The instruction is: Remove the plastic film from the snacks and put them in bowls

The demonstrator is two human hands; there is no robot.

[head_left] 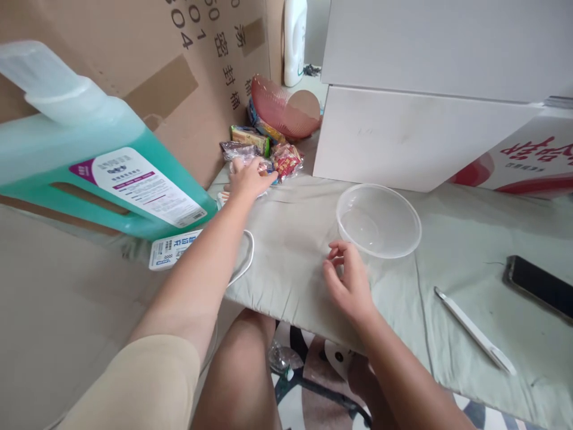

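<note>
My left hand (247,181) reaches over a pile of small wrapped snacks at the back left of the table, fingers spread and touching the wrappers. Beside its thumb lies a red snack packet (287,160); a yellow-green packet (250,140) sits just behind the fingers. Some fingertips are hidden among the clear wrappers. My right hand (351,282) rests low over the cloth, loosely curled with thumb and fingers apart, nothing in it. Just behind it stands a round clear plastic bowl (378,252), its inside bare.
A big jug of green liquid (174,173) leans at the left, near a small white box (172,249). A pink translucent bowl (277,110), white bottle (294,45) and white boxes (389,134) stand behind. At right lie a white-handled tool (474,329) and a phone (541,285).
</note>
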